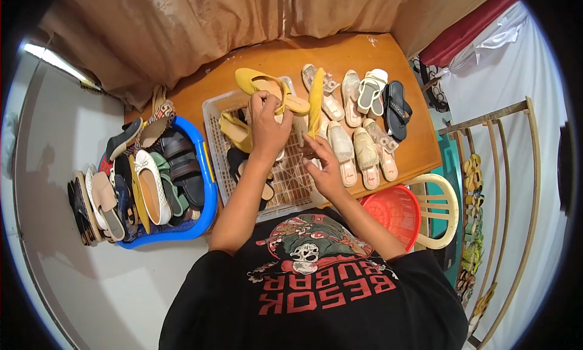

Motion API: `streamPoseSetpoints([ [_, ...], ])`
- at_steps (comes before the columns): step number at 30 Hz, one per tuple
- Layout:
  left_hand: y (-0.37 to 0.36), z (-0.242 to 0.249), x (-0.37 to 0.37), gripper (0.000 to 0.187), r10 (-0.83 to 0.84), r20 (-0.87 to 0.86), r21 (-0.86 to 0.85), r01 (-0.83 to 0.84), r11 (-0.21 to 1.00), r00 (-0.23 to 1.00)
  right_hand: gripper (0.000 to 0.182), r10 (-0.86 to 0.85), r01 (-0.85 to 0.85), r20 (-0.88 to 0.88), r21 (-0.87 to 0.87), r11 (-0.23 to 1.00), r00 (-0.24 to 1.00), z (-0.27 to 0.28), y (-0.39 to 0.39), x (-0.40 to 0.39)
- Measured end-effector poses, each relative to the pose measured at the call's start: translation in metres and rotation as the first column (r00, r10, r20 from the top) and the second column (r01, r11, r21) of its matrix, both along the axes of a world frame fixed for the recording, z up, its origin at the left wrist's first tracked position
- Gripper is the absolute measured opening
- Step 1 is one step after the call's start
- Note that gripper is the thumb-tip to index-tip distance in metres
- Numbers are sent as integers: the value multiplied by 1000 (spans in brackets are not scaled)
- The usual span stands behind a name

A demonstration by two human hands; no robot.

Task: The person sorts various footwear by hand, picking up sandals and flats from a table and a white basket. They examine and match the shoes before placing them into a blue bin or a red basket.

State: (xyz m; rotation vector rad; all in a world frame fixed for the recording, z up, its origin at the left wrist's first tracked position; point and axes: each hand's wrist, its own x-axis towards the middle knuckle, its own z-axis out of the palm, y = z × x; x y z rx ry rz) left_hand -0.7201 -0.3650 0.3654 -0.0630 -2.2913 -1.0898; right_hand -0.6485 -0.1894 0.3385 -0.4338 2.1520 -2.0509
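Observation:
My left hand (270,124) grips a yellow slingback flat (255,80) over the white plastic basket (212,125), its sole tilted and the tan insole facing up. My right hand (323,168) is pinched at the lower end of a narrow yellow shoe (316,101), seen edge-on beside the first one. Inside the basket, another yellow shoe (235,132) lies below my left hand, with black footwear (237,165) next to it. To the right of my right hand stand pale slide sandals (341,145) in rows on the wooden table (279,52).
White sandals (371,92) and black thong sandals (397,110) sit at the table's right. A blue basket (209,198) full of mixed shoes stands at left. At right are a red basket (388,213), a cream plastic chair (449,213) and a wooden rack (528,143).

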Motion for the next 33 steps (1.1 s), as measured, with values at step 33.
streamPoseSetpoints([
  [33,43,-81,131,35,-58,448,-80,105,991,892,42,223,-137,-251,319,938,942,-70,46,-58],
])
